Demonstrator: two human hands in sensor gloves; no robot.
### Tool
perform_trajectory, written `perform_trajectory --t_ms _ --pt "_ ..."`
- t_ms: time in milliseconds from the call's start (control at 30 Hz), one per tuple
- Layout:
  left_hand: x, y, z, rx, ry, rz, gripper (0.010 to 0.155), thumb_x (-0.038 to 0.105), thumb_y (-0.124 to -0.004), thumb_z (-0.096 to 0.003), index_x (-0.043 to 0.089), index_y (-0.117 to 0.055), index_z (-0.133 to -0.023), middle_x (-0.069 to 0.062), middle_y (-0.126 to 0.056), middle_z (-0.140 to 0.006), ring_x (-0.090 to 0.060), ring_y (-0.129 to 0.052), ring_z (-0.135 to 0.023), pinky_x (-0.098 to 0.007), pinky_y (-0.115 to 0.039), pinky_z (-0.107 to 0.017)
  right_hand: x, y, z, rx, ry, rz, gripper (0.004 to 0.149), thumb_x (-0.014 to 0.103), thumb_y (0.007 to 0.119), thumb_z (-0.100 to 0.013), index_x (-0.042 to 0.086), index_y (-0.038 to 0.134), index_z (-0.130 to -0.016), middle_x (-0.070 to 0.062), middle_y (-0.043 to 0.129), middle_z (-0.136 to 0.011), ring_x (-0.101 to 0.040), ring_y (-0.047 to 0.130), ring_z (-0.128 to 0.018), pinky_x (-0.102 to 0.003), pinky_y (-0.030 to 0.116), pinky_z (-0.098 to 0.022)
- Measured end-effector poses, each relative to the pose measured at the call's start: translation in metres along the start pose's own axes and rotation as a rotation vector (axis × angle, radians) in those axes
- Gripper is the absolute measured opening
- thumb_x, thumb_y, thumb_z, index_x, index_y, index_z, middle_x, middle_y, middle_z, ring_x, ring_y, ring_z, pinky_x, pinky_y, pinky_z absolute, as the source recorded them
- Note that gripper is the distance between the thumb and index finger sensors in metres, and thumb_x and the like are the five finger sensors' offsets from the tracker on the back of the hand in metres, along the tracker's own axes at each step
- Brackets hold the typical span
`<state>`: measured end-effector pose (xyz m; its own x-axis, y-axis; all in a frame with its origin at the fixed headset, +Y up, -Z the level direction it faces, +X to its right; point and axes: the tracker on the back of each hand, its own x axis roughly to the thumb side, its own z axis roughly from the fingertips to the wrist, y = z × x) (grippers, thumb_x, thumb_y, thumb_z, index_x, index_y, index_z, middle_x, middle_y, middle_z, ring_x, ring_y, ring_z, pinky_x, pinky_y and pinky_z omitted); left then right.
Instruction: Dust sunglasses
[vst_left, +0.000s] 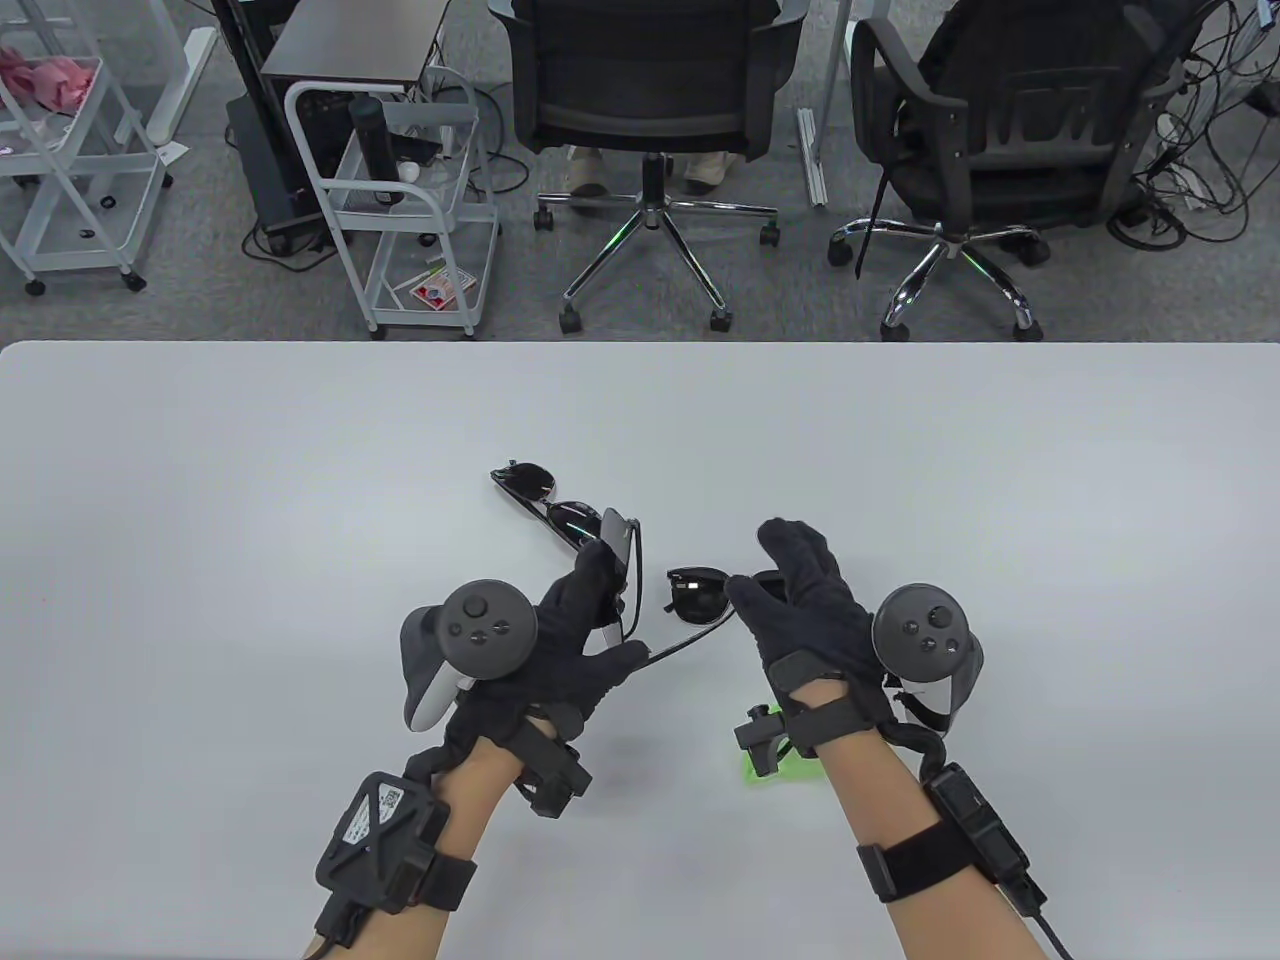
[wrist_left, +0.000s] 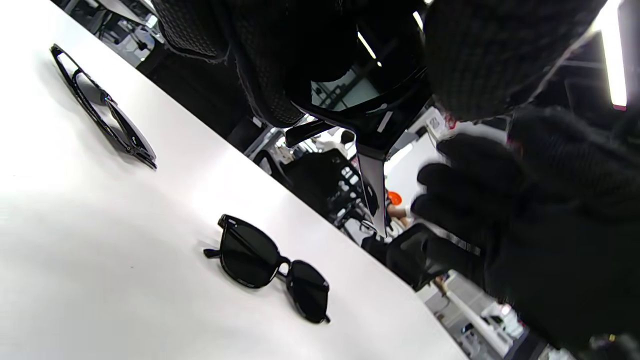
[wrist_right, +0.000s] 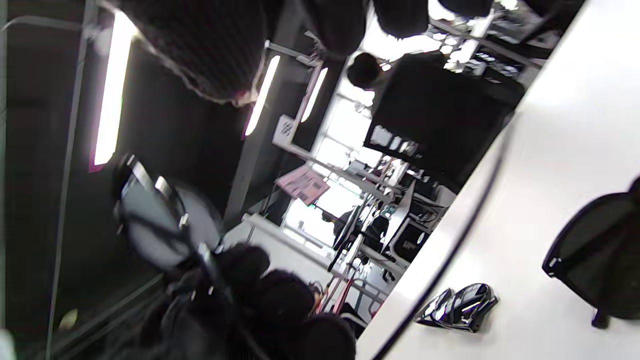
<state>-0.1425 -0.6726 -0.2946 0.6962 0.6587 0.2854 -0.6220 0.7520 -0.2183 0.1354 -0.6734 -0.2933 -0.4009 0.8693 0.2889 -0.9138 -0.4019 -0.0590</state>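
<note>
My left hand (vst_left: 615, 600) grips a pair of sunglasses (vst_left: 622, 545) above the white table (vst_left: 200, 550); in the left wrist view its dark frame (wrist_left: 372, 112) sits between my fingers (wrist_left: 250, 60). A black thick-framed pair (vst_left: 697, 597) lies on the table between my hands, also seen in the left wrist view (wrist_left: 272, 267) and the right wrist view (wrist_right: 600, 255). My right hand (vst_left: 755, 560) hovers open at its right end, with the thumb close to a lens. A thin-framed pair (vst_left: 535, 490) lies farther back and shows in both wrist views (wrist_left: 100, 107) (wrist_right: 460, 305).
A small green object (vst_left: 775, 768) lies on the table under my right wrist, mostly hidden. Beyond the table's far edge stand two office chairs (vst_left: 645, 80) (vst_left: 1000, 110) and a white wire cart (vst_left: 400, 200).
</note>
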Motion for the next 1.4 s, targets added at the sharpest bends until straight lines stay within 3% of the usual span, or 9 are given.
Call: perform_trajectory --t_ms 100,333,533,767,1000,1067,1200,1333,1400 --pt "0.009 -0.009 -0.001 -0.050 -0.035 -0.083 0.094 0.061 -0.086 -0.0320 0.030 -0.038 -0.107 0.011 -0.066 -0.108 -0.016 -0.095 -0.095 -0.044 -0.067 -0.078 0.013 0.015 -0.001 0.133 -0.111 0.107 0.056 0.042 0.086 -0.046 0.008 0.081 -0.091 -0.026 0.065 -0.104 -0.057 0.060 -0.093 -0.075 0.045 -0.059" --pt "0.020 -0.021 0.000 -0.119 -0.085 -0.175 0.094 0.060 -0.086 -0.0314 0.029 -0.040 -0.107 0.011 -0.067 -0.107 -0.016 -0.096 -0.095 -0.044 -0.067 -0.078 0.018 0.022 0.000 0.176 -0.128 0.091 0.043 0.033 0.089 -0.043 0.010 0.091 -0.079 -0.021 0.077 -0.099 -0.054 0.068 -0.091 -0.076 0.048 -0.059" --pt "0.016 -0.018 0.001 -0.131 -0.067 -0.208 0.093 0.060 -0.086 -0.0318 0.028 -0.043 -0.107 0.011 -0.069 -0.107 -0.017 -0.097 -0.094 -0.045 -0.068 -0.077 0.019 -0.007 -0.002 -0.022 -0.131 0.237 0.040 0.028 0.088 -0.043 0.013 0.092 -0.079 -0.020 0.082 -0.096 -0.053 0.072 -0.089 -0.075 0.049 -0.059" --pt "0.014 -0.022 -0.002 -0.172 -0.061 -0.242 0.087 0.061 -0.086 -0.0319 0.031 -0.051 -0.106 0.010 -0.069 -0.107 -0.018 -0.097 -0.093 -0.045 -0.068 -0.077 0.013 -0.019 -0.004 -0.039 -0.141 0.268 0.043 0.027 0.088 -0.043 0.014 0.090 -0.085 -0.020 0.078 -0.098 -0.054 0.067 -0.092 -0.077 0.044 -0.059" --pt "-0.007 -0.014 -0.004 -0.143 0.062 0.045 0.080 0.064 -0.084 -0.0323 0.032 -0.063 -0.102 0.006 -0.075 -0.103 -0.018 -0.104 -0.086 -0.043 -0.073 -0.073 0.049 -0.015 0.007 -0.084 -0.397 0.430 0.067 0.035 0.089 -0.044 0.008 0.066 -0.102 -0.023 0.062 -0.107 -0.055 0.058 -0.095 -0.076 0.040 -0.060" --pt "-0.015 -0.012 -0.004 -0.136 0.109 0.148 0.079 0.066 -0.083 -0.0330 0.031 -0.063 -0.101 0.006 -0.076 -0.101 -0.017 -0.105 -0.084 -0.042 -0.075 -0.072 0.060 -0.005 0.012 -0.045 -0.498 0.494 0.062 0.040 0.088 -0.045 0.011 0.074 -0.098 -0.020 0.068 -0.105 -0.053 0.061 -0.095 -0.076 0.041 -0.061" --pt "-0.028 -0.013 -0.001 -0.126 0.206 0.378 0.078 0.068 -0.079 -0.0353 0.027 -0.063 -0.100 0.002 -0.077 -0.099 -0.018 -0.107 -0.081 -0.042 -0.075 -0.070 0.071 0.031 0.022 0.126 -0.621 0.648 0.047 0.049 0.088 -0.043 0.015 0.097 -0.074 -0.011 0.095 -0.086 -0.042 0.089 -0.083 -0.075 0.051 -0.062" --pt "-0.033 -0.018 0.000 -0.128 0.253 0.483 0.079 0.070 -0.076 -0.0362 0.025 -0.063 -0.100 0.000 -0.078 -0.098 -0.017 -0.107 -0.079 -0.040 -0.076 -0.070 0.069 0.063 0.029 0.326 -0.638 0.904 0.056 0.057 0.082 -0.044 0.014 0.095 -0.077 -0.011 0.095 -0.087 -0.041 0.090 -0.083 -0.074 0.052 -0.062" --pt "-0.033 -0.021 0.000 -0.138 0.264 0.496 0.079 0.069 -0.075 -0.0364 0.024 -0.062 -0.100 0.000 -0.077 -0.098 -0.017 -0.107 -0.079 -0.040 -0.076 -0.070 0.067 0.069 0.030 0.287 -0.638 0.890 0.054 0.055 0.083 -0.043 0.014 0.096 -0.075 -0.011 0.097 -0.085 -0.041 0.092 -0.081 -0.073 0.054 -0.062"
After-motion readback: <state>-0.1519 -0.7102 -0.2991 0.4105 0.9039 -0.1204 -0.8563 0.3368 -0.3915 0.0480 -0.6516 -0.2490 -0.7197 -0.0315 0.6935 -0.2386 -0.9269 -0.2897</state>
